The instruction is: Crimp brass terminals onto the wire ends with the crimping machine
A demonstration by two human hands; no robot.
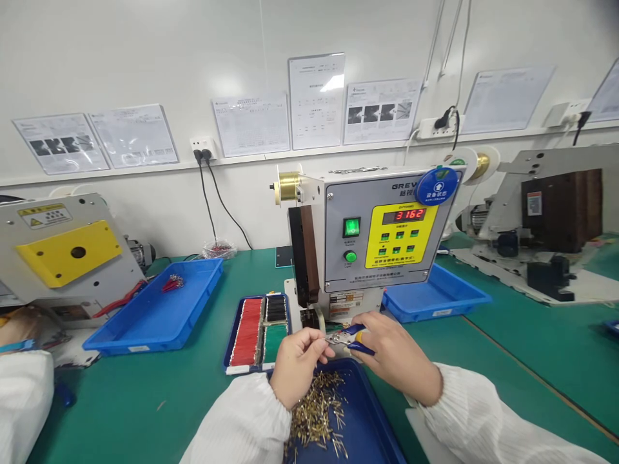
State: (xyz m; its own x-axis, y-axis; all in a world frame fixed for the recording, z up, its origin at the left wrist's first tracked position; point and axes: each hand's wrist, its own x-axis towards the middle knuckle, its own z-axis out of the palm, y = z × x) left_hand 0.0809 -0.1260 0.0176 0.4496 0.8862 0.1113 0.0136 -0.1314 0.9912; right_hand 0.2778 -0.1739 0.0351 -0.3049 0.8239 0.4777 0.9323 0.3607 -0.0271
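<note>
Pinching a tiny piece [329, 338] in our left hand [294, 368], with pliers [355, 339] gripped in our right hand [396, 356], above the tray [372, 419]; many brass terminals [316, 409] still lie loose there.

Bright, even light from above, flat across the white wall [145, 71]

Glare whitens one patch of the laminated sheet [316, 96] – the only hard reflection. Wide-angle bowing bends the wall's ledge toward the frame edges, and the top-right corner darkens. Shadow stays soft beneath the blue tray [145, 328], while the brass pins [316, 412] look slightly blurred – too fine to resolve sharply.
</note>
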